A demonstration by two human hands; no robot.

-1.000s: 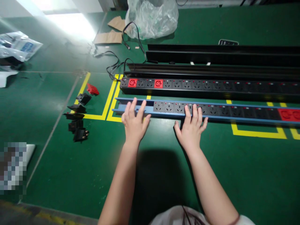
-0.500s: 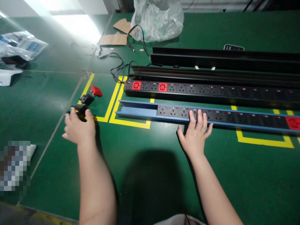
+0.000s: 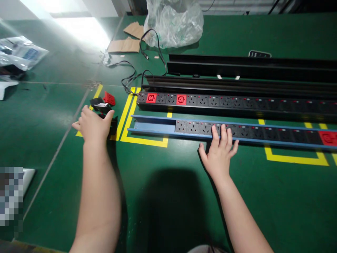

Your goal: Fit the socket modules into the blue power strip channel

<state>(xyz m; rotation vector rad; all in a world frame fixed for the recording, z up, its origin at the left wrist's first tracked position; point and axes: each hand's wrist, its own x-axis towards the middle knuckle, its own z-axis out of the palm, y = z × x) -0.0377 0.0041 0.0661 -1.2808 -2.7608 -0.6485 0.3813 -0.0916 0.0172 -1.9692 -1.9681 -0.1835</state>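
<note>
Head view: the right hand [image 3: 218, 153] lies flat with open fingers on the blue power strip [image 3: 155, 126], maybe to keep it still; the left hand [image 3: 93, 124] curls over black socket blocks [image 3: 98, 103], grip unclear.

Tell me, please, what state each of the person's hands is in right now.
Left hand: curved over black connector modules; cannot tell whether holding.
Right hand: open, fingers spread on a blue-railed power strip.

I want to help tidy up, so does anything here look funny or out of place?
Yes, the blue channel looks unfinished: its left end is bare, with no sockets, while the rest holds a row of them. Nearby, the left hand is over some loose black socket modules lying outside the channel.
</note>
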